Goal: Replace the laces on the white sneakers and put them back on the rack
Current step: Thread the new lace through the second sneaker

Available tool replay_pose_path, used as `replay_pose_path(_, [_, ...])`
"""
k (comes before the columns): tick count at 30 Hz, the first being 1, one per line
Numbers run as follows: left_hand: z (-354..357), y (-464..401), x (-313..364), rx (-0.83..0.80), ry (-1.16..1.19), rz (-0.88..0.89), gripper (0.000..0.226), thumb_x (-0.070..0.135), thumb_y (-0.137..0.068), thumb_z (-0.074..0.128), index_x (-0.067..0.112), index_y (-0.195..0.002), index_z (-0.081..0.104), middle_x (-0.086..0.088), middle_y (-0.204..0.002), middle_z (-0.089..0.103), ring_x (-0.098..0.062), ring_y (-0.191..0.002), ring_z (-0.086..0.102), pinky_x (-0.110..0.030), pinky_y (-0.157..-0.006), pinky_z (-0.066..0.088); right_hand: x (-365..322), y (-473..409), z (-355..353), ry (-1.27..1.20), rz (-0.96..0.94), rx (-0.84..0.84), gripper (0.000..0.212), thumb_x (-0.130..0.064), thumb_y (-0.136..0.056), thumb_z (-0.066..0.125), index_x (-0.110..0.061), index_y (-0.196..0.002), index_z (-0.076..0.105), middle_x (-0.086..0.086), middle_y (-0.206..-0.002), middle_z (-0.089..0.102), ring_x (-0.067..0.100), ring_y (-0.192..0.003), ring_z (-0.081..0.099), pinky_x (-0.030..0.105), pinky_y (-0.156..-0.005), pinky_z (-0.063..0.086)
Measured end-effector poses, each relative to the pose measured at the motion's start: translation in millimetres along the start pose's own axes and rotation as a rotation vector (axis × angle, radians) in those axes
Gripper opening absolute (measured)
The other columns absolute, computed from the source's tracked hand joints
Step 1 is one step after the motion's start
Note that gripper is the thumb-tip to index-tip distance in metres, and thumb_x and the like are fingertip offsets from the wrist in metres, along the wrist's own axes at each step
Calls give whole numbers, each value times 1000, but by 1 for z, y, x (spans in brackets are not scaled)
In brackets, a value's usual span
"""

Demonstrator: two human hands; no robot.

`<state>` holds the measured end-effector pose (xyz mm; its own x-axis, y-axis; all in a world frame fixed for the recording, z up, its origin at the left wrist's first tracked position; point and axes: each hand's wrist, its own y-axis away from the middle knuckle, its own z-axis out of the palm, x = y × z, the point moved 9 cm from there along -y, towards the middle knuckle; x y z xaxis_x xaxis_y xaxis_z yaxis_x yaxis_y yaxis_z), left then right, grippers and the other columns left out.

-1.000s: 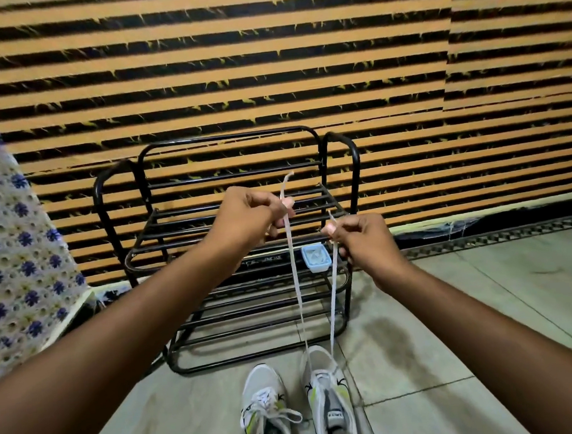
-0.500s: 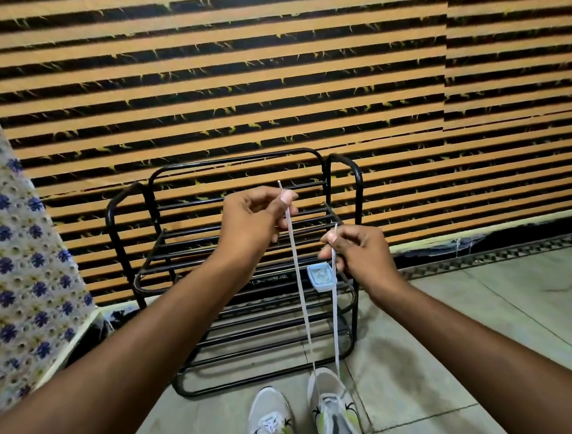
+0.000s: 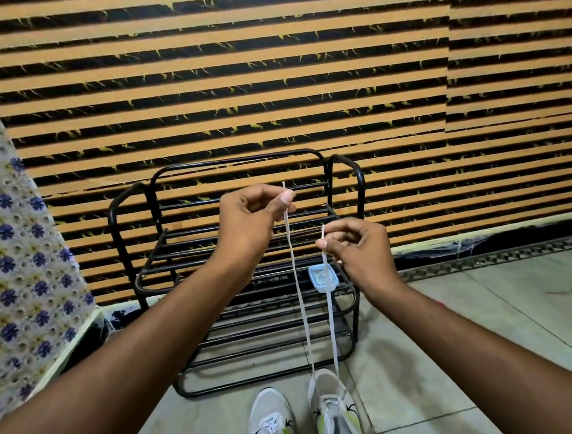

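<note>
Nearest us, two white sneakers stand on the floor: the left sneaker laced, the right sneaker with a small tongue label we cannot read. From the right one a white lace rises in two strands. Left hand pinches one end between thumb and forefinger; right hand pinches the other, lower. We judge the step as evening the ends — next, thread the upper eyelets. Beyond the fingers stands the black rack, holding a small blue-rimmed box.
</note>
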<state>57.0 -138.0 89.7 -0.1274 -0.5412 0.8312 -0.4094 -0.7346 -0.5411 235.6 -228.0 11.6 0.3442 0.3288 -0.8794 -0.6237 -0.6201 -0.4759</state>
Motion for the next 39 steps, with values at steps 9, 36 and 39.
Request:
replay_pose_path(9, [-2, 1, -1, -3, -15, 8, 15, 24, -99, 68, 13, -96, 77, -2, -88, 77, -14, -87, 72, -25, -72, 51, 2, -2, -2, 48, -29, -1, 14, -6, -81, 82, -15, -90, 78, 3, -86, 75, 16, -85, 73, 19, -70, 58])
replay_pose_path(36, [72, 84, -272, -347, -159, -360, 19, -1, -98, 62, 13, -87, 57, -13, -72, 74, -16, -55, 59, -27, -56, 38, 206, 32, -13, 308, 237, -176, 9, -5, -92, 68, -10, -91, 61, 2, -67, 59, 4, -55, 53, 25, -58, 43])
replay_pose_path(39, [83, 102, -317, -404, -243, -382, 35, -14, -94, 53, 18, -81, 63, -7, -73, 72, -11, -57, 63, -28, -54, 46, 248, 50, -6, 368, 265, -270, 15, 2, -92, 62, -12, -85, 61, -10, -65, 58, 3, -58, 53, 25, -62, 45])
